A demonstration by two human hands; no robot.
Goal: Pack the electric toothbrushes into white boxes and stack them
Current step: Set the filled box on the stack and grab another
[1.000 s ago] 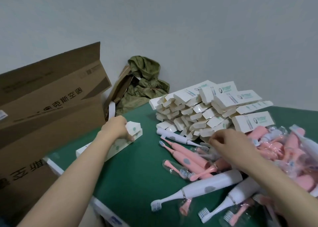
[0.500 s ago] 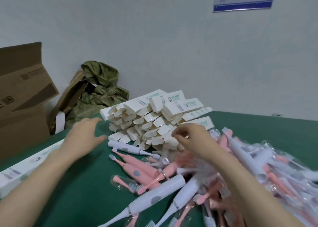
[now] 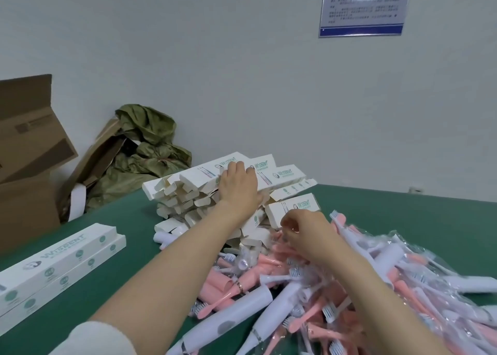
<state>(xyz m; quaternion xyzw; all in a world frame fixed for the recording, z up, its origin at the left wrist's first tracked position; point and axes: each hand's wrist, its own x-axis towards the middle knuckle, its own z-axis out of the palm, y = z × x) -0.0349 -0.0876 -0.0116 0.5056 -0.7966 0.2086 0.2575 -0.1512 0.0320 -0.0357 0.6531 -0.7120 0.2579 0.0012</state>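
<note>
- Green table against a plain wall; brown carton stands at far left, untouched.
- Two closed white boxes lie together near the left edge. A second ago the left hand was on them setting one down; it has let go, so that unit looks done and stacked.
- Left hand has crossed the table, in mid-air half a second ago, and now lies on the top of the pile of empty boxes. Fingers extended across the top box, no closed grip visible yet.
- Reads as the start of the next cycle: fetch an empty box.
- Right hand stays over the toothbrush heap, at its edge next to the box pile. Fingers curled in; cannot tell whether they pinch a brush, a wrapper or nothing.
- Toothbrushes, pink and white, many in clear wrap, still lie loose on the table at right. Most of the job remains.
</note>
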